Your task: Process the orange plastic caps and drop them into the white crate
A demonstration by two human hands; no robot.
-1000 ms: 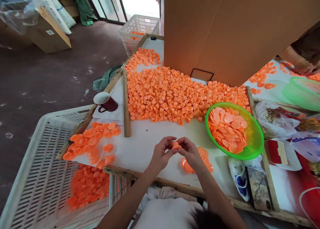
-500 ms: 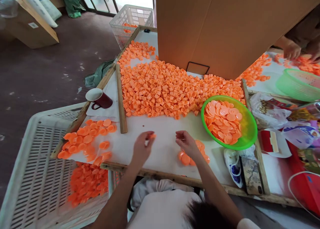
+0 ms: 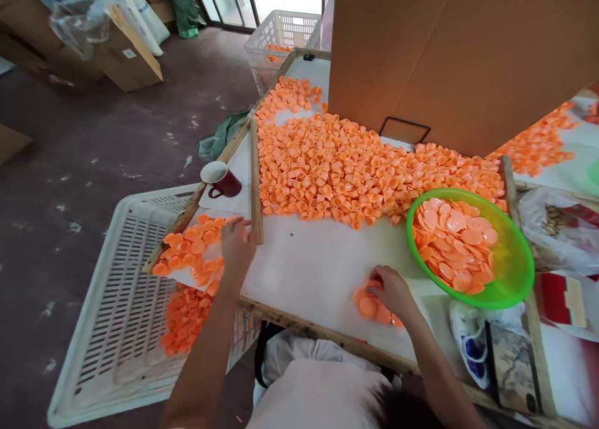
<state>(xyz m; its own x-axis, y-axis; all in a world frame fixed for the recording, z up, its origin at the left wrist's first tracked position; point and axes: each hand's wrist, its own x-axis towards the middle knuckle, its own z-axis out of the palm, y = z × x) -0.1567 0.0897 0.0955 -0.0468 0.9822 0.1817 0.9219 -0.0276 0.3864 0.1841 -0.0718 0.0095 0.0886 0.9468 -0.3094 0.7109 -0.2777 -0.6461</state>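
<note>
My left hand [image 3: 238,249] is at the left of the table, beside a group of orange plastic caps [image 3: 194,245]. It is slightly blurred, with thumb and fingers apart and nothing visible between them. Near the front edge, my right hand [image 3: 392,289] reaches down to a small heap of flat orange discs [image 3: 369,305]. Its fingertips are closed on the edge of one disc, partly hidden by the hand. A green bowl [image 3: 524,267] full of similar discs [image 3: 452,242] stands to the right of that hand. A large pile of small orange cups [image 3: 327,167] covers the table's far part.
A dark red mug [image 3: 227,183] stands behind a wooden strip [image 3: 256,186]. Below the left edge is a white crate [image 3: 105,304] holding orange pieces. A big cardboard box [image 3: 449,61] rises at the back. A phone [image 3: 512,366] lies at the right front.
My left hand has moved left from the middle of the table to the caps; the orange piece in its fingers is no longer visible. My right hand has lowered onto the discs. The view has shifted.
</note>
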